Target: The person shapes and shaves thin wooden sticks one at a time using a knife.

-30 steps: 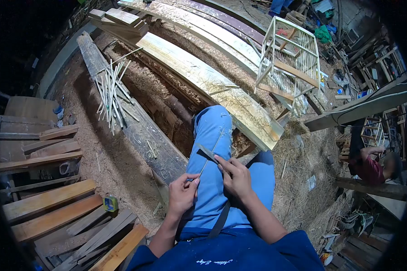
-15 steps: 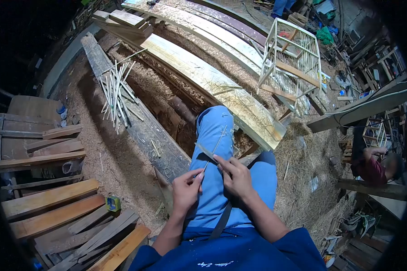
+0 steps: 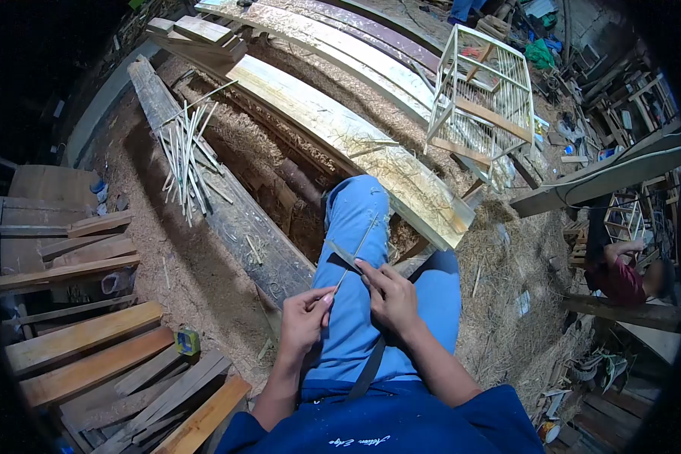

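Note:
My left hand pinches the lower end of a thin wooden stick between thumb and fingertips. The stick slants up and away over my jeans-covered thigh. In my right hand is a knife, its handle hidden in the curled fingers. Its flat blade points up and left and crosses the stick, just beyond my left fingers. Whether the edge is biting into the stick is too small to tell.
Pale sticks lie heaped on a worn plank to my left. A long board with shavings runs ahead. A slatted wooden cage stands front right. Boards and a tape measure are at left; another person sits at right.
My left hand has drawn slightly back and left, farther from the blade, still pinching the stick. My right hand stays nearly in place with the knife. The view has shifted a little.

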`<action>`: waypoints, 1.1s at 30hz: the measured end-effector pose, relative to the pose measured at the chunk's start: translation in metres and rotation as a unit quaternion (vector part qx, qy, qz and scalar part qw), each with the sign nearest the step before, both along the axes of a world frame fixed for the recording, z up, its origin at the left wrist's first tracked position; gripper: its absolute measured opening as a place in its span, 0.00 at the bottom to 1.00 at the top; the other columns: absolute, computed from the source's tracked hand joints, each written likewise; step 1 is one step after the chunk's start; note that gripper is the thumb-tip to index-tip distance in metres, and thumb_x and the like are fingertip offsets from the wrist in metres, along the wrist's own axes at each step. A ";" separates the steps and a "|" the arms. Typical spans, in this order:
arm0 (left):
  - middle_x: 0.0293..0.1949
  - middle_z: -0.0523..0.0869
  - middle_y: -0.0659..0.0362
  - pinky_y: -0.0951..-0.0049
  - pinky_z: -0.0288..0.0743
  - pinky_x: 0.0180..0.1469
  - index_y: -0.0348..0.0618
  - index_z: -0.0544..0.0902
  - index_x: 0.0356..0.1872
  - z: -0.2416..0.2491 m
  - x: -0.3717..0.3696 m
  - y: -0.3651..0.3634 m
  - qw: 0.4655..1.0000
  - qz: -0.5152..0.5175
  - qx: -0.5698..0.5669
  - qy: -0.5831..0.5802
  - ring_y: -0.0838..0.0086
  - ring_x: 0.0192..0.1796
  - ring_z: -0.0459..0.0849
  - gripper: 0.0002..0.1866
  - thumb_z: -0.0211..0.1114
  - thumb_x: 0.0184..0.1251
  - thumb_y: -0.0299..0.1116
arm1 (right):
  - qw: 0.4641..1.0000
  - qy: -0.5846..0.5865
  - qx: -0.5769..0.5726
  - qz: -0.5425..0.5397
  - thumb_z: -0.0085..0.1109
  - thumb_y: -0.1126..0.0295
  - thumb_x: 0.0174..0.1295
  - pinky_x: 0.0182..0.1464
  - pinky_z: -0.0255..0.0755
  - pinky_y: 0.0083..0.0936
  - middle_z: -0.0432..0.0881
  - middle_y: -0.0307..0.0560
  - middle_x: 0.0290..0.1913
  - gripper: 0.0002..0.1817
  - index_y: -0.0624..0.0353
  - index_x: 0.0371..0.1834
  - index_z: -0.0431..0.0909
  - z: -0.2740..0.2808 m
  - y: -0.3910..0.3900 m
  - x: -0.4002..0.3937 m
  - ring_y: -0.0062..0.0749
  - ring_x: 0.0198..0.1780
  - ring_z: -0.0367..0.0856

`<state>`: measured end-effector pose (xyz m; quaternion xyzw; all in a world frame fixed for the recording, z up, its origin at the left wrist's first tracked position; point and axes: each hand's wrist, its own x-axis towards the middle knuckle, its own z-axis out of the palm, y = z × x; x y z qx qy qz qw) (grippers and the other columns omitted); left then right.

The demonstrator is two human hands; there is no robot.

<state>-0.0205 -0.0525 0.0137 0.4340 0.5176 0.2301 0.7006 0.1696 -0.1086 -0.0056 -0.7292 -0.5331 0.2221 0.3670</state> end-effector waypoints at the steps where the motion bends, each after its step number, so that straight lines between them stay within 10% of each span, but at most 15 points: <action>1: 0.20 0.78 0.68 0.84 0.56 0.19 0.33 0.87 0.55 0.003 -0.006 -0.003 1.000 0.002 -0.001 0.002 0.89 0.18 0.68 0.13 0.65 0.78 0.30 | 1.000 -0.001 -0.004 -0.003 0.65 0.73 0.66 0.33 0.75 0.39 0.79 0.49 0.30 0.20 0.46 0.61 0.86 0.000 0.001 -0.001 0.47 0.29 0.81; 33: 0.19 0.79 0.65 0.81 0.57 0.13 0.33 0.87 0.53 -0.009 0.014 0.023 0.999 -0.029 -0.002 0.021 0.86 0.12 0.68 0.13 0.66 0.77 0.33 | 0.999 -0.026 0.005 0.036 0.64 0.66 0.68 0.28 0.74 0.43 0.77 0.45 0.30 0.19 0.38 0.62 0.85 -0.003 -0.008 -0.004 0.47 0.28 0.81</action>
